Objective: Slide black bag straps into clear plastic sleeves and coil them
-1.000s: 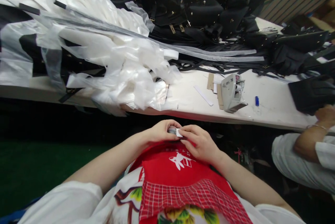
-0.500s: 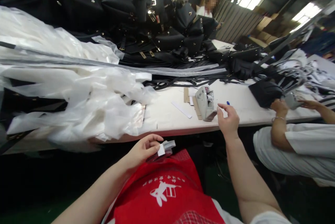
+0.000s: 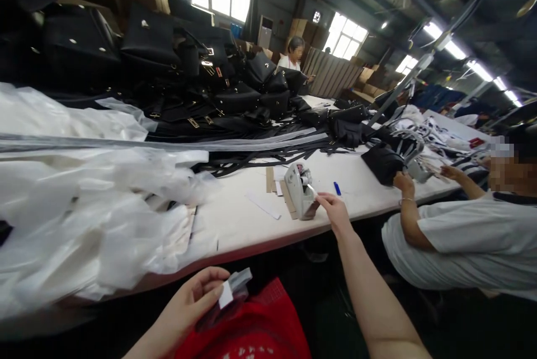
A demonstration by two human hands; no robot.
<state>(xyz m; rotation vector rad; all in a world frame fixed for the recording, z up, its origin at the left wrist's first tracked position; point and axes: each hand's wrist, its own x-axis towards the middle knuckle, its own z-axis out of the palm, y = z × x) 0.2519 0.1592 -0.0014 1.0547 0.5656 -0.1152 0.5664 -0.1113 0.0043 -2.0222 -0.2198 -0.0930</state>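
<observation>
My left hand (image 3: pixel 197 296) is closed low in front of the table, thumb and fingers pinching a clear plastic-covered strip (image 3: pixel 241 279). A small white tag-like piece (image 3: pixel 225 295) lies against that strip beside the thumb. What the strip belongs to is hidden in shadow. On the table, a grey tape dispenser (image 3: pixel 297 197) stands near the front edge. My right hand (image 3: pixel 335 213) is at its front, fingertips pinched on the end of a short whitish strip of tape (image 3: pixel 311 190) that runs back to the roll.
Crumpled white plastic wrapping (image 3: pixel 104 208) covers the table's left part. Black bags (image 3: pixel 84 40) and black straps lie behind. Cardboard pieces (image 3: pixel 289 199) and a blue pen (image 3: pixel 337 188) flank the dispenser. At the right, a co-worker (image 3: pixel 440 236) handles a black bag (image 3: pixel 381 163).
My right hand has gone from open fingers beside the dispenser to a pinch on the tape end. The left hand keeps its hold. The view has tilted up and turned right.
</observation>
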